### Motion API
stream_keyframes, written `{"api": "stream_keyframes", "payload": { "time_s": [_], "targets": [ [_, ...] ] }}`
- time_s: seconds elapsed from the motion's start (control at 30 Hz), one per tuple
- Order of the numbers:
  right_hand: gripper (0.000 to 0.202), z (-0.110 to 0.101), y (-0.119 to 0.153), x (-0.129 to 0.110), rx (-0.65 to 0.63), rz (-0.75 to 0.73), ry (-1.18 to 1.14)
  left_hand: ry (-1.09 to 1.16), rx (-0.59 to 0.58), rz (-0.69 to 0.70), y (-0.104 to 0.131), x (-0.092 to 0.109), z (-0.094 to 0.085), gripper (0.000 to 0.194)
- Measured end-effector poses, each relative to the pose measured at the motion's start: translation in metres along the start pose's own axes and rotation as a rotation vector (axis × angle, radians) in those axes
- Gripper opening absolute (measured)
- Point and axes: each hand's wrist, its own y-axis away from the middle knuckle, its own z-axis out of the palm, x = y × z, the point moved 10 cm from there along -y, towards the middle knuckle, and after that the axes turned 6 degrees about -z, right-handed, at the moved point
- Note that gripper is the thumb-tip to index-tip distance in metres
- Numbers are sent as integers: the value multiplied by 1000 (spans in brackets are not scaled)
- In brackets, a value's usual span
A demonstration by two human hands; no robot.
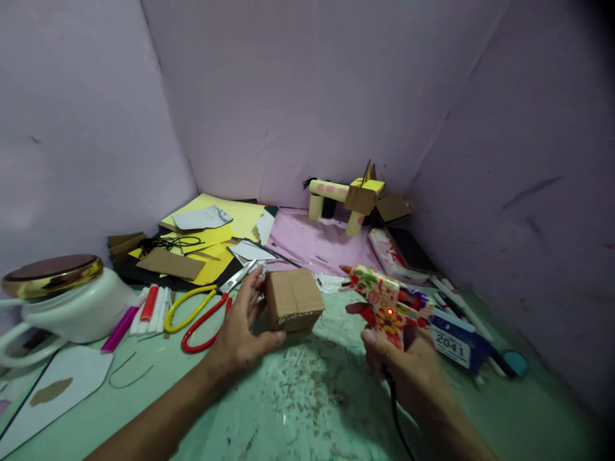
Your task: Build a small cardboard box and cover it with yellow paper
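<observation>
A small brown cardboard box (296,298) stands in front of me on the green table. My left hand (245,326) curves around its left side, thumb by the lower front corner and fingers along the left face. My right hand (401,352) is wrapped round the handle of a flower-patterned glue gun (384,298). A red light glows on the gun's side, and its nozzle points left, above and right of the box. From below the handle a black cord (394,410) hangs.
Scissors with yellow and red handles (202,320) lie left of my left hand. Markers (150,304) and a white teapot-like vessel (72,310) sit further left. Yellow paper (211,246) and a paper-and-cardboard animal figure (341,192) are behind. A blue box (461,339) is at right.
</observation>
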Motion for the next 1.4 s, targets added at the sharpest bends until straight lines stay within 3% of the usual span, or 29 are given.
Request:
{"api": "stream_keyframes", "payload": {
  "time_s": [0.13, 0.27, 0.37, 0.5, 0.63, 0.73, 0.97, 1.13, 1.4],
  "targets": [
    [43, -4, -4, 9, 78, 18, -88, 126, -73, -100, 5, -15, 13, 96],
    [42, 0, -5, 6, 105, -21, 22, 132, -119, -126, 10, -22, 26, 96],
    [48, 15, -4, -3, 28, -74, -8, 124, -170, -125, 15, -21, 40, 98],
    [57, 31, -1, -9, -65, -121, -56, 149, -150, -178, 18, -15, 47, 98],
    [59, 38, 0, -7, -90, -123, -120, 232, -175, -218, 18, -4, 54, 81],
    [59, 40, 1, 1, -76, -97, -176, 260, -140, -229, 17, 0, 53, 70],
    [53, 48, 2, 12, -64, -32, -308, 215, -62, -204, 15, -3, 47, 69],
    [45, 42, 3, 17, 49, 45, -142, 161, -18, -215, 14, -2, 45, 68],
    [49, 40, 2, 13, 19, 36, -305, 245, -157, -240, 12, -5, 54, 78]
  ]
}}
